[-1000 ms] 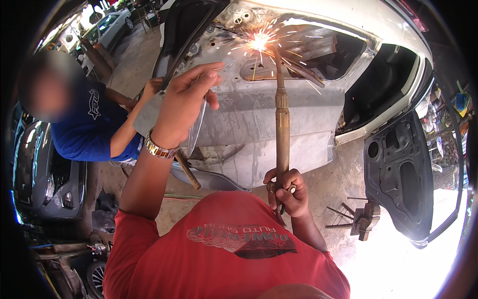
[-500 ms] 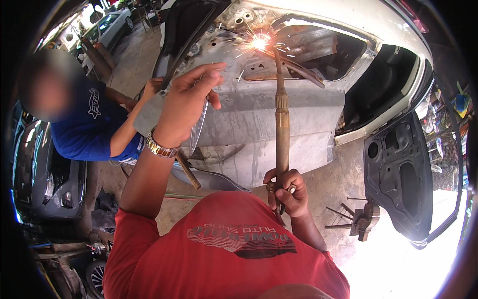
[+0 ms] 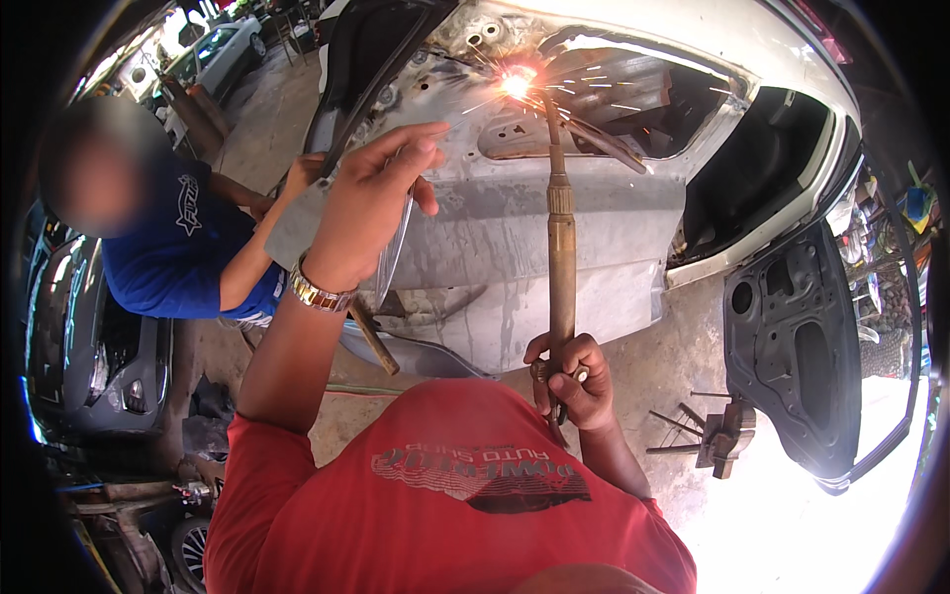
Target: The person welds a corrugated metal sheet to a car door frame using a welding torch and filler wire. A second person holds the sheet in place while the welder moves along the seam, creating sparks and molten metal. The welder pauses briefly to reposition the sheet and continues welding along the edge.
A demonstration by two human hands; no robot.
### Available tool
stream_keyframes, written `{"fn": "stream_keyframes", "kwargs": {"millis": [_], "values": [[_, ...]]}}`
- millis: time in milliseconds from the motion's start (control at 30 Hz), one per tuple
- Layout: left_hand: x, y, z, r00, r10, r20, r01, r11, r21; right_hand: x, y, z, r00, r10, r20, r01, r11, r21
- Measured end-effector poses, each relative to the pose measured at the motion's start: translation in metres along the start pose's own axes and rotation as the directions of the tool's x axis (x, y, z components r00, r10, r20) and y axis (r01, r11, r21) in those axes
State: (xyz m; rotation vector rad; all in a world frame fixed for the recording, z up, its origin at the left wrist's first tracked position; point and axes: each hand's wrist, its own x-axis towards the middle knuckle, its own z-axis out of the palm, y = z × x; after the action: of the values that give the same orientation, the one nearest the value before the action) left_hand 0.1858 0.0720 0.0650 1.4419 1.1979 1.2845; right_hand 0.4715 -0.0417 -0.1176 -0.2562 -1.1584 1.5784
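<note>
My right hand (image 3: 572, 381) grips the brass torch (image 3: 560, 238), tip sparking on the grey car door panel (image 3: 515, 228). My left hand (image 3: 371, 203), half-curled, holds a clear shield (image 3: 394, 247). A co-worker's hand (image 3: 302, 176) steadies the panel's left edge; a detached door (image 3: 792, 356) leans right.

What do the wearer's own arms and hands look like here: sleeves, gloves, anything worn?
Both hands are bare, no gloves. The left hand has a metal wristwatch with a gold-and-silver link band. The right hand shows no ring or band. Both forearms are uncovered; short red shirt sleeves end near the upper arms.
</note>
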Motion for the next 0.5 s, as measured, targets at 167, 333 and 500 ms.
{"fn": "stream_keyframes", "kwargs": {"millis": [167,333,500], "values": [[0.0013,-0.0003,0.0024,1.0,0.007,-0.007,-0.007,1.0,-0.01,0.001,-0.0017,0.0027,1.0,0.004,-0.015,-0.003,1.0,0.013],[0.0013,-0.0013,0.0013,1.0,0.013,-0.01,-0.013,1.0,-0.01,0.001,-0.0025,0.0014,1.0,0.006,-0.01,-0.006,1.0,0.012],[0.0049,-0.002,0.0027,1.0,0.01,0.0,-0.01,0.999,-0.032,0.0016,-0.0025,0.001,1.0,0.005,-0.001,-0.005,1.0,0.002]]}}
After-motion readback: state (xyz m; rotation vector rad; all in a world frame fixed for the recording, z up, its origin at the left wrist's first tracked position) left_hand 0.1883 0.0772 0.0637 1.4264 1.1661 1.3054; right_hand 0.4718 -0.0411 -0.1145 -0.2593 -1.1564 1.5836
